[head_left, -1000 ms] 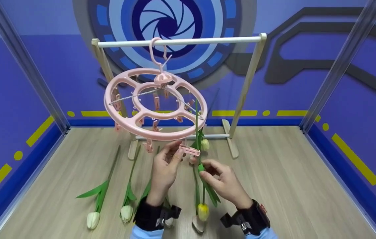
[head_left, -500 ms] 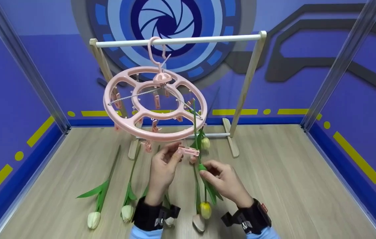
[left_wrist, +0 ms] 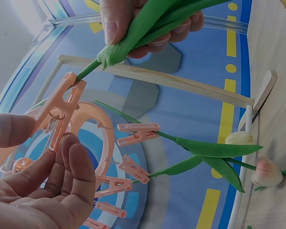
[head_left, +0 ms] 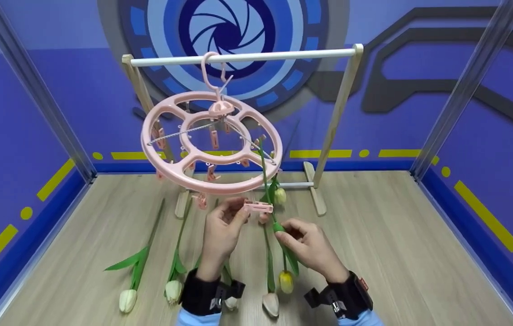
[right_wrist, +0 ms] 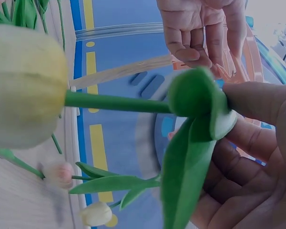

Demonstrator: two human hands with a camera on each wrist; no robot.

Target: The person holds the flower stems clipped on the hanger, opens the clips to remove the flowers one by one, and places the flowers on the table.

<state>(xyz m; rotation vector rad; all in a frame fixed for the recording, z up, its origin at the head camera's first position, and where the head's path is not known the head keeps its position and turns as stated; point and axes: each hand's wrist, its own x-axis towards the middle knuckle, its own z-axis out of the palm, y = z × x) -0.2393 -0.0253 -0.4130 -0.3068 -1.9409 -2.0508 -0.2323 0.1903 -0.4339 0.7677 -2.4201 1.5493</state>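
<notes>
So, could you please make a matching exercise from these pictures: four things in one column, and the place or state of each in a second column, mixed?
Things:
1. yellow tulip
2. pink clip
3. round pink hanger
4. white tulip

Places or states:
A. hooked over the white rail
B. lying on the wooden floor
C. pinched by the left hand
D. stem held by the right hand, head down

Pairs: 1-D, 2-C, 3-A, 4-B
</notes>
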